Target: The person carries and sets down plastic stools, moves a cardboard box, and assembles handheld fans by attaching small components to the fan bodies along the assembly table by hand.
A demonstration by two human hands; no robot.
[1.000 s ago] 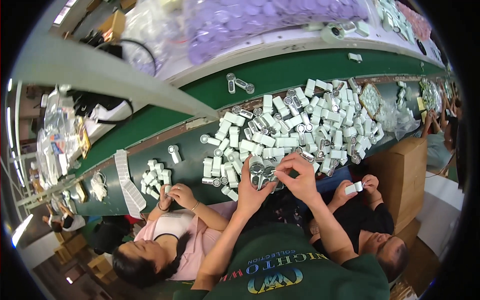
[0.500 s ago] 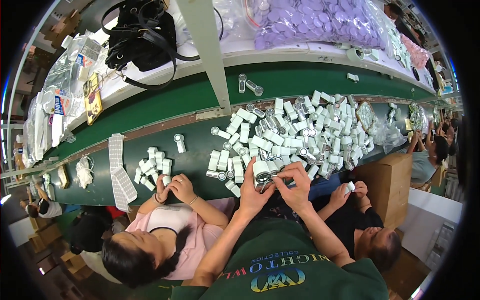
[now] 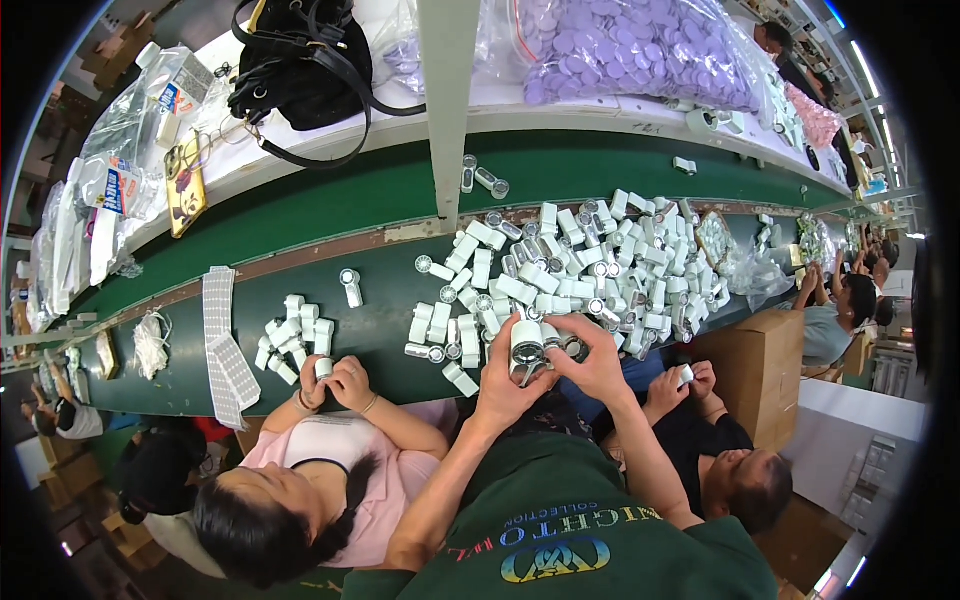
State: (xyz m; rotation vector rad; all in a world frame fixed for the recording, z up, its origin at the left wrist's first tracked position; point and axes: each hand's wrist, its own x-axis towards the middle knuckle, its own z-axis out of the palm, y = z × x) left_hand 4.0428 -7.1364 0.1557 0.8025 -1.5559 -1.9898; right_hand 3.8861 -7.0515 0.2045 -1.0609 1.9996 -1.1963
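Observation:
A small white device with a round grey end, like a mini fan (image 3: pixel 527 340), is upright in my left hand (image 3: pixel 508 390), whose fingers and thumb wrap round it. My right hand (image 3: pixel 597 365) is curled against its right side, index finger bent over and thumb pressed in near the round end. Other white pieces sit close between my hands, and I cannot make out which of them the right fingers touch. Just beyond my hands lies a big heap of similar white devices (image 3: pixel 540 280), several showing round grilled or clear ends.
At left, a person in pink handles a white piece (image 3: pixel 324 368) beside a small pile (image 3: pixel 295 335) and a label strip (image 3: pixel 225 350). Another person at right holds a white piece (image 3: pixel 685 376) near a cardboard box (image 3: pixel 765 360). Above, a post (image 3: pixel 445 100) and a shelf with purple discs (image 3: pixel 640 55).
The view has turned slightly, moving the table scene a little to the left. My right fingers have moved from a tight pinch to a wider curl beside the held device.

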